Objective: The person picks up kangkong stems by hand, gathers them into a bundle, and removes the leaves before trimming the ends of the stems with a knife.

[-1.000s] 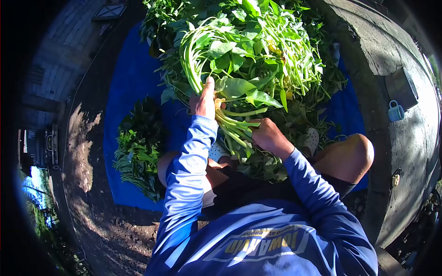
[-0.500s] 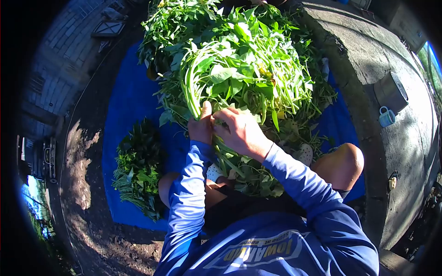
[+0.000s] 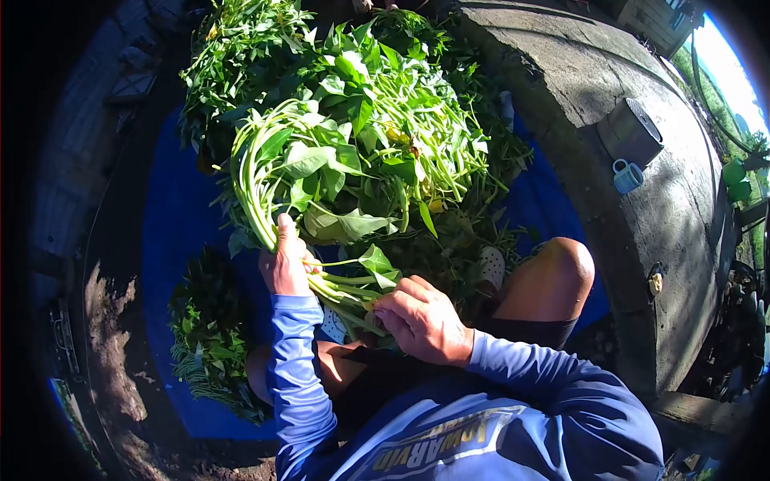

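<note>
My left hand (image 3: 285, 260) is wrapped round a bunch of leafy green stems (image 3: 258, 192). The long stems arch up and over from the fist, with broad leaves hanging to the right, and their lower ends stick out below it. Beside those lower ends, my right hand (image 3: 423, 319) has its fingers curled together; whatever they may pinch is too small to make out. A large heap of loose greens (image 3: 433, 120) lies just beyond both hands.
A blue tarp (image 3: 164, 232) lies under the greens. Bundled greens (image 3: 212, 345) rest at the left. On the concrete ledge (image 3: 593, 88) at the right are a metal container (image 3: 630, 132) and a light-blue mug (image 3: 627, 176). Another person's fingers (image 3: 362, 6) show at the top edge.
My right hand has moved away from my left, down and to the right, along the lower stems. The bunch now shows its lower ends. The camera view has shifted.
</note>
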A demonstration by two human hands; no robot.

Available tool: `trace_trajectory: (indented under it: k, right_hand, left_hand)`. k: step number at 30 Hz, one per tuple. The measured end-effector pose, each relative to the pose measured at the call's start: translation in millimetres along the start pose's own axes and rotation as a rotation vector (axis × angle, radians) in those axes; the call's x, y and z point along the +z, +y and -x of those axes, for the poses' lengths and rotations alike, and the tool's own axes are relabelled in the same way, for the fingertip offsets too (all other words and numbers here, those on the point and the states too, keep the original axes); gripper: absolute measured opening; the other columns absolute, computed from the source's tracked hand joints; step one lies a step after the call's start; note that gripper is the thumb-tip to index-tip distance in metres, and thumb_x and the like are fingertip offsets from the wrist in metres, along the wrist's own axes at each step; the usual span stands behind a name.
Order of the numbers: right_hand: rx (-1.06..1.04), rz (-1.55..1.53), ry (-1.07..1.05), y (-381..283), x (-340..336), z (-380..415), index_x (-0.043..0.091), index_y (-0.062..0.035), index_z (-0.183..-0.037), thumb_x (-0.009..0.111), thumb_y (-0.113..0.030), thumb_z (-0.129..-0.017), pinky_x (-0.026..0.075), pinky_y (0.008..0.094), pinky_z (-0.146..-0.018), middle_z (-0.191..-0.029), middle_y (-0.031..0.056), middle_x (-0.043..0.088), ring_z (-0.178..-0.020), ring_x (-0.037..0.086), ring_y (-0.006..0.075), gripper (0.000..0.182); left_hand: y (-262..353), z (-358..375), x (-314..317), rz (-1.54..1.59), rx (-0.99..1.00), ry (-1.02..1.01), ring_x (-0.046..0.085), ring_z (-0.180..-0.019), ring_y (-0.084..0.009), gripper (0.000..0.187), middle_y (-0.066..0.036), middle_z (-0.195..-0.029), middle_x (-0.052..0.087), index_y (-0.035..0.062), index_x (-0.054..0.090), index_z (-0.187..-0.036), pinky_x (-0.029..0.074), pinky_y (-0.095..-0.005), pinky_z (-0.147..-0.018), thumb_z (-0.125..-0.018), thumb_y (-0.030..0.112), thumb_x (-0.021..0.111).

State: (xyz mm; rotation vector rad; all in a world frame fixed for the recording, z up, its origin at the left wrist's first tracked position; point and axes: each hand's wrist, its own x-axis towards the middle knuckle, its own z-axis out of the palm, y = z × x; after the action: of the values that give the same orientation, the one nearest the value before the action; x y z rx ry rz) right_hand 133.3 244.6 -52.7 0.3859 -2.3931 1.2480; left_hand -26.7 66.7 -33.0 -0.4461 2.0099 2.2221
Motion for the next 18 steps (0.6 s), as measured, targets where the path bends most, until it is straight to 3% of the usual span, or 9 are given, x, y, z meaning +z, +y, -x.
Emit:
trace_trajectory:
  k: [3, 4, 6, 7, 10, 12, 14, 15, 18]
  right_hand:
    - [0.170, -0.028, -0.133, 9, -22, 17, 0.070, -0.0034, -0.102, 0.075, -0.006, -0.088, 0.055, 0.0437, -0.075, -0.091, 0.0109, 0.065, -0.081, 0.064, 0.0328, 0.015]
    - [0.303, -0.124, -0.337, 19, -33, 20, 0.071, -0.0045, -0.107, 0.074, -0.013, -0.091, 0.058, 0.0436, -0.083, -0.106, 0.0159, 0.068, -0.092, 0.069, 0.0353, 0.018]
    - [0.227, 0.155, -0.597, 62, -61, 34, 0.072, -0.0078, -0.124, 0.073, -0.024, -0.093, 0.059, 0.0396, -0.093, -0.138, 0.0229, 0.062, -0.107, 0.072, 0.0351, 0.035]
    - [0.366, 0.055, -0.518, 61, -81, -4, 0.074, -0.0071, -0.123, 0.075, -0.026, -0.092, 0.060, 0.0391, -0.090, -0.135, 0.0213, 0.065, -0.102, 0.074, 0.0332, 0.036]
    - [0.566, 0.105, 0.040, 122, -102, -83, 0.078, -0.0027, -0.097, 0.070, -0.020, -0.089, 0.057, 0.0360, -0.070, -0.082, 0.0137, 0.076, -0.075, 0.074, 0.0220, 0.021]
    - [0.544, 0.343, 0.232, 214, -92, -117, 0.075, -0.0050, -0.084, 0.069, -0.020, -0.084, 0.055, 0.0374, -0.066, -0.079, 0.0133, 0.074, -0.069, 0.071, 0.0220, 0.016]
    - [0.675, 0.439, 0.219, 382, -38, -134, 0.075, -0.0085, -0.090, 0.078, -0.033, -0.081, 0.055, 0.0402, -0.071, -0.084, 0.0103, 0.073, -0.080, 0.071, 0.0233, 0.026]
    - [0.782, 0.385, 0.059, 348, -49, -146, 0.075, -0.0074, -0.096, 0.081, -0.043, -0.079, 0.056, 0.0423, -0.077, -0.093, 0.0108, 0.073, -0.091, 0.071, 0.0244, 0.040]
    - [0.579, 0.491, 0.029, 352, -38, -155, 0.074, -0.0069, -0.087, 0.076, -0.044, -0.086, 0.057, 0.0426, -0.068, -0.084, 0.0124, 0.073, -0.079, 0.071, 0.0299, 0.037]
  left_hand:
    - [16, -27, -24, 0.100, 0.027, 0.010, 0.030, -0.048, -0.0062, 0.055, 0.008, -0.061, 0.027, 0.0218, 0.039, -0.077, 0.032, -0.0279, -0.048, -0.097, 0.063, 0.068]
    - [22, -32, -27, 0.120, 0.020, 0.024, 0.030, -0.048, -0.0058, 0.054, 0.008, -0.061, 0.026, 0.0222, 0.038, -0.077, 0.031, -0.0278, -0.048, -0.098, 0.063, 0.068]
    - [27, -31, -28, 0.145, 0.016, 0.038, 0.029, -0.048, -0.0055, 0.054, 0.009, -0.062, 0.026, 0.0227, 0.038, -0.077, 0.030, -0.0274, -0.048, -0.098, 0.063, 0.068]
    - [24, -34, -31, 0.148, 0.025, -0.001, 0.028, -0.048, -0.0057, 0.054, 0.008, -0.062, 0.027, 0.0225, 0.038, -0.077, 0.031, -0.0270, -0.048, -0.098, 0.062, 0.068]
    - [15, -30, -20, 0.150, 0.006, 0.001, 0.032, -0.049, -0.0079, 0.057, 0.006, -0.062, 0.031, 0.0206, 0.038, -0.074, 0.037, -0.0296, -0.049, -0.097, 0.061, 0.070]
    - [4, -34, -13, 0.164, -0.003, -0.020, 0.033, -0.052, -0.0072, 0.053, 0.007, -0.064, 0.031, 0.0206, 0.040, -0.077, 0.036, -0.0294, -0.050, -0.098, 0.059, 0.070]
    - [0, -35, -8, 0.148, -0.035, -0.029, 0.035, -0.051, -0.0083, 0.053, 0.005, -0.064, 0.035, 0.0191, 0.043, -0.078, 0.039, -0.0307, -0.051, -0.097, 0.060, 0.071]
    - [-5, -38, -6, 0.145, -0.049, -0.025, 0.035, -0.051, -0.0087, 0.053, 0.005, -0.064, 0.036, 0.0184, 0.044, -0.078, 0.040, -0.0311, -0.051, -0.097, 0.060, 0.071]
    - [-9, -36, -4, 0.147, -0.050, 0.003, 0.043, -0.048, -0.0118, 0.052, 0.002, -0.063, 0.042, 0.0134, 0.050, -0.079, 0.048, -0.0336, -0.048, -0.096, 0.056, 0.074]
